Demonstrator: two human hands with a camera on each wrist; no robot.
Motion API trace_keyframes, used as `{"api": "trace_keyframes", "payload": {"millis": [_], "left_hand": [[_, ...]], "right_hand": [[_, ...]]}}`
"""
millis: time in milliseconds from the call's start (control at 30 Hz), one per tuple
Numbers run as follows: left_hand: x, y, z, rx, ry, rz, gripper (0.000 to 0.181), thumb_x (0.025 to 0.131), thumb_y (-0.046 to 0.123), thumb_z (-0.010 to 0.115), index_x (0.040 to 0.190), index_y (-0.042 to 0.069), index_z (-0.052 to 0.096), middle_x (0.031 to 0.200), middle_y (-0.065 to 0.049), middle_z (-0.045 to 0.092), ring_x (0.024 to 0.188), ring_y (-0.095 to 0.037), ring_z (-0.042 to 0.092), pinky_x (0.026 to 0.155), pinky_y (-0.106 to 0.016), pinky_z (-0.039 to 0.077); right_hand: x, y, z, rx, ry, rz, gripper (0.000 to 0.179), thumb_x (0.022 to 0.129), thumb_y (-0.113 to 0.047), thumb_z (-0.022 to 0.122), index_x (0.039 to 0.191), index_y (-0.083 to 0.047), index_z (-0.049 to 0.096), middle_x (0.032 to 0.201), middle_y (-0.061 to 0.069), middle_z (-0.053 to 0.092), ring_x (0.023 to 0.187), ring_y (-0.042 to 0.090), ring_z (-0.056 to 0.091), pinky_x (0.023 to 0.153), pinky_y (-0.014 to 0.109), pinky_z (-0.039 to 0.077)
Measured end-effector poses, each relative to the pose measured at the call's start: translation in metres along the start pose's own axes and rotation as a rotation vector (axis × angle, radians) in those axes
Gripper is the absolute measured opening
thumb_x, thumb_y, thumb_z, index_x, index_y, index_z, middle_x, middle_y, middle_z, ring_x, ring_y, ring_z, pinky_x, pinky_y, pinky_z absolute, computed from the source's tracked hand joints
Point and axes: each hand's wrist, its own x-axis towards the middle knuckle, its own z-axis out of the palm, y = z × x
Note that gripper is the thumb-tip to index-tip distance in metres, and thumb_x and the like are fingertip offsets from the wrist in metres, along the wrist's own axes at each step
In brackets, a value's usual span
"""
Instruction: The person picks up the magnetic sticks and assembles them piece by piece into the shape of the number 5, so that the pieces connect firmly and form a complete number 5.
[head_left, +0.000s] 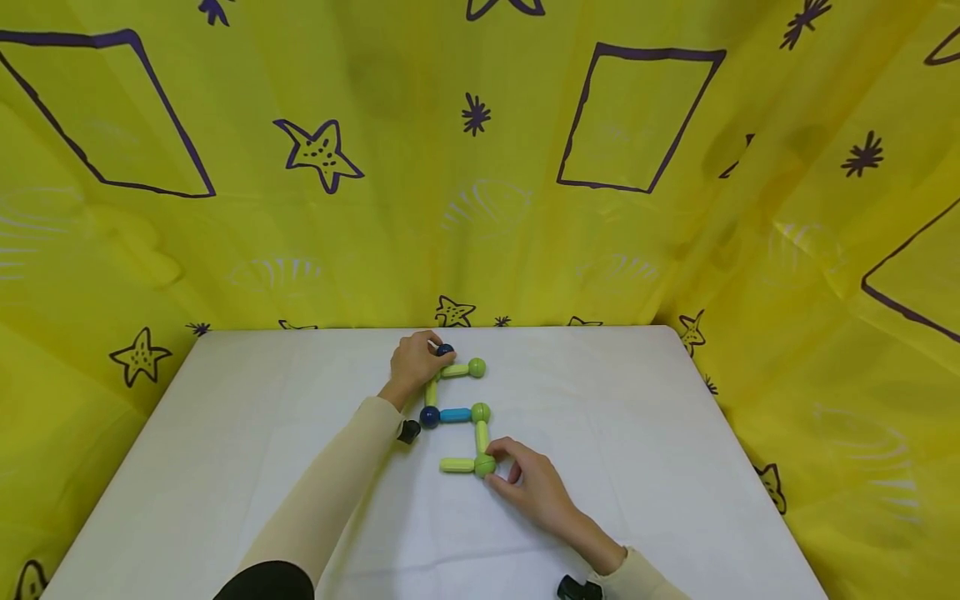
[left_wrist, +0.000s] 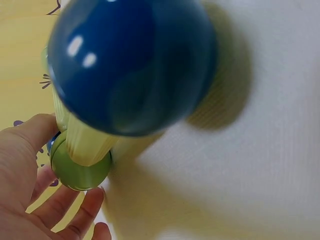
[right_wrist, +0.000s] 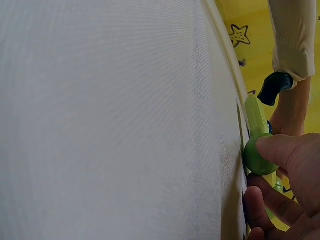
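On the white table lies a shape of balls and short rods. Its lower end has a green ball point(head_left: 484, 464) that my right hand point(head_left: 536, 487) pinches between thumb and fingers. A light green rod point(head_left: 457, 465) points left from that ball. At the far end, my left hand point(head_left: 416, 362) pinches a dark blue ball point(head_left: 446, 350) with thumb and finger. Right beside it in the left wrist view is a green corner ball point(left_wrist: 80, 167), mostly hidden in the head view. Another dark blue ball point(head_left: 430, 417), a blue rod point(head_left: 455, 415) and a green ball point(head_left: 481, 412) form the middle.
A light green rod point(head_left: 455, 371) ends in another green ball point(head_left: 477, 367) near the far edge of the white table point(head_left: 637, 417). Yellow patterned cloth point(head_left: 390, 233) hangs behind and at the sides. Black wrist cameras sit below both wrists.
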Motion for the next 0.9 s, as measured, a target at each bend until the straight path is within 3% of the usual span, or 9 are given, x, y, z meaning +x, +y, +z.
{"api": "trace_keyframes", "payload": {"millis": [233,467,667,900], "left_hand": [[0.0,0.001,-0.001,-0.047,-0.02,0.026,0.039,0.091,0.032,0.08,0.116,0.004,0.071,0.104,-0.014,0.072,0.091,-0.028,0.064,0.081,-0.041,0.054],[-0.005,0.003,-0.01,-0.134,-0.011,0.141,0.038,0.09,0.026,0.08,0.119,0.005,0.071,0.112,-0.014,0.072,0.097,-0.03,0.062,0.084,-0.042,0.052],[-0.021,0.0,-0.029,-0.183,0.028,0.26,0.036,0.088,0.022,0.082,0.118,0.003,0.073,0.109,-0.013,0.074,0.098,-0.031,0.063,0.086,-0.045,0.051],[-0.05,-0.016,-0.047,-0.176,0.054,0.352,0.033,0.086,0.017,0.085,0.115,0.005,0.075,0.108,-0.008,0.076,0.096,-0.031,0.065,0.084,-0.044,0.049]], "right_hand": [[-0.001,0.0,0.0,0.006,0.002,-0.011,0.035,0.088,-0.011,0.082,0.118,-0.02,0.067,0.109,-0.008,0.07,0.066,0.001,0.052,0.061,0.022,0.046],[0.0,0.0,0.001,0.009,0.004,-0.012,0.035,0.088,-0.012,0.082,0.119,-0.021,0.067,0.108,-0.009,0.07,0.066,0.002,0.052,0.061,0.022,0.046],[-0.001,0.0,0.002,0.009,0.005,-0.007,0.035,0.088,-0.012,0.082,0.119,-0.022,0.067,0.108,-0.009,0.07,0.066,0.002,0.052,0.061,0.022,0.046],[0.0,0.001,0.001,0.005,0.009,-0.004,0.036,0.087,-0.012,0.083,0.118,-0.023,0.068,0.108,-0.01,0.07,0.066,0.001,0.052,0.061,0.022,0.046]]}}
